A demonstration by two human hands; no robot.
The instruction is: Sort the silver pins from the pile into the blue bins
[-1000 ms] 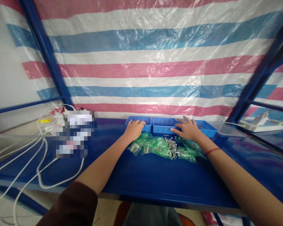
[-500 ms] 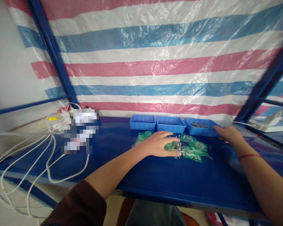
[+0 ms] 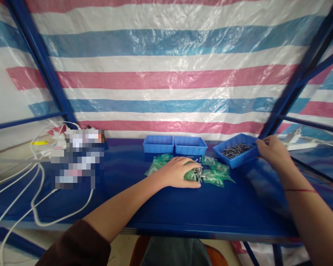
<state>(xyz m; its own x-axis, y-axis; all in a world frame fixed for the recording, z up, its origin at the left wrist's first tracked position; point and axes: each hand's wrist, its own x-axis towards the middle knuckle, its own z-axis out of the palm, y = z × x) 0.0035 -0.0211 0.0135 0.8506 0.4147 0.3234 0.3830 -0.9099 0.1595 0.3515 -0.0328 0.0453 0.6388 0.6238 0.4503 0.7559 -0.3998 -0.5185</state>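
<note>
My right hand [image 3: 272,149] grips the right end of a blue plastic bin [image 3: 234,160], thumb and fingers closed on its rim. The bin is tilted and holds many dark metal screws [image 3: 237,150]. My left hand [image 3: 180,173] lies over the middle of the table, its fingers spread and curved around a heap of silver screws [image 3: 196,174]. Small green plastic bags [image 3: 215,177] lie just right of the heap. More green bags [image 3: 155,164] lie to its left, partly hidden by my left hand and forearm.
Two more blue bins, a left one [image 3: 158,148] and a middle one [image 3: 190,148], stand side by side at the table's back edge. White cables [image 3: 37,195] hang at the left near a blurred-out patch. Blue frame posts and a striped plastic sheet [image 3: 169,79] enclose the blue table [image 3: 166,214].
My right hand has pulled the right bin away from the other two, turning and tilting it toward me. My left hand stays around the screw heap. The view has shifted right.
</note>
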